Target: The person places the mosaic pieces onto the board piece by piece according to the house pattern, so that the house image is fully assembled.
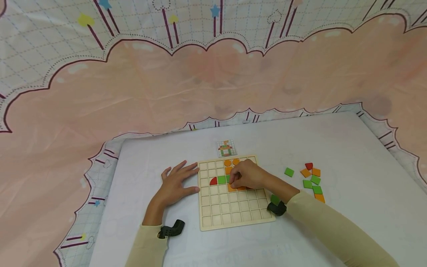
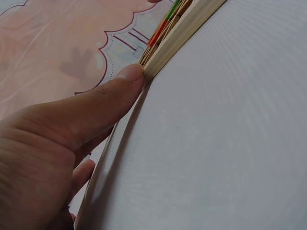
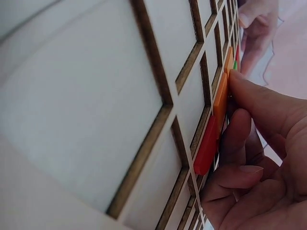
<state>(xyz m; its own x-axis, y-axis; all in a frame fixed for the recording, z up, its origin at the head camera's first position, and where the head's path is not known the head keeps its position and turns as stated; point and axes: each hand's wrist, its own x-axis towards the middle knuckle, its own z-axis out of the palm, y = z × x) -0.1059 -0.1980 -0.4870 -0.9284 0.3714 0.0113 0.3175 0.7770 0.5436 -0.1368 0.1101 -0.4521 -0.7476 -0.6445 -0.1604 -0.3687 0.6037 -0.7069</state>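
Note:
A wooden grid board [image 1: 220,217] lies on the white table, part filled with orange, green and red tiles. On its left side, my left hand [image 1: 176,185] spreads its fingers; the thumb [image 2: 132,74] touches the board's edge. My right hand [image 1: 248,174] is over the board's middle, fingers bent. In the right wrist view its thumb and a fingertip close in on an orange tile [image 3: 220,100], beside a red quarter-round tile [image 3: 206,146]. The fingers partly hide the contact. Left of them show a red quarter-round piece [image 1: 213,181] and a green tile [image 1: 221,180].
A small pattern card [image 1: 226,148] lies just beyond the board. To the right are loose tiles: several green squares [image 1: 289,172], several orange squares [image 1: 305,172] and a red piece [image 1: 309,166]. Another green tile [image 1: 275,199] lies by the right wrist.

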